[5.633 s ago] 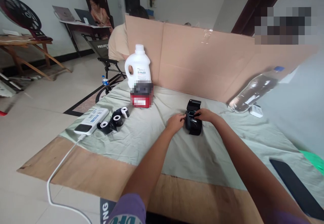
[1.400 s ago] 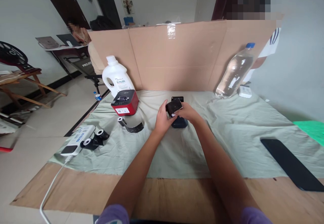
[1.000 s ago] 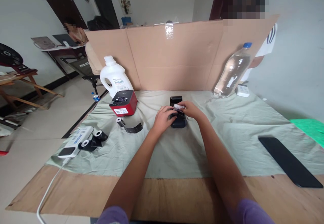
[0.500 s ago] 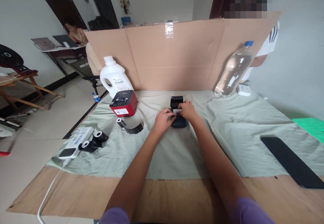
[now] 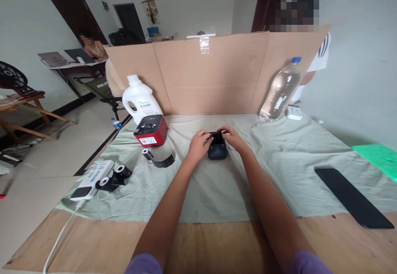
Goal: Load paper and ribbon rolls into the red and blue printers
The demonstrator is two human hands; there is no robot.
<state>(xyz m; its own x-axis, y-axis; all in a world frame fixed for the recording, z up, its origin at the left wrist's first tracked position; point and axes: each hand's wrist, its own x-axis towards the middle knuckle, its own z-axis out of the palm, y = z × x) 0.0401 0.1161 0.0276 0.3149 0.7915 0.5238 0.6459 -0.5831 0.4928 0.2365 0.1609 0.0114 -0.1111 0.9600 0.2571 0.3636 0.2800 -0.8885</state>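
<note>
A: Where do we have our hands?

B: At the small black box (image 5: 217, 153), on the green cloth (image 5: 198, 201) spread over the wooden surface (image 5: 214, 241). Our left hand (image 5: 198, 145) is at its far left corner, our right hand (image 5: 232, 137) at its far right.

A: And our grip?

B: Narrow on both sides, fingers bent in towards the flap (image 5: 217, 138) at the far end of the box, which seems to be tilted partly up. Whether we pinch it or merely touch it, we cannot tell; our fingers cover its edges.

A: How do we handle that flap well?

B: In our judgement, evenly from both corners, so that neither side leads and it doesn't twist. We should keep our fingertips on the outer edges and out of any gap. The cloth is wrinkled and could slip, so steadying the body of the box seems wise. Light pressure is best; if the flap resists, we should look for something caught beneath rather than push harder.

A: Anything close by to mind?

B: The roll (image 5: 146, 153) with its curled black strip (image 5: 165, 161) lies to our left, apart from our forearm. The red box (image 5: 151, 133) stands behind it.
</note>
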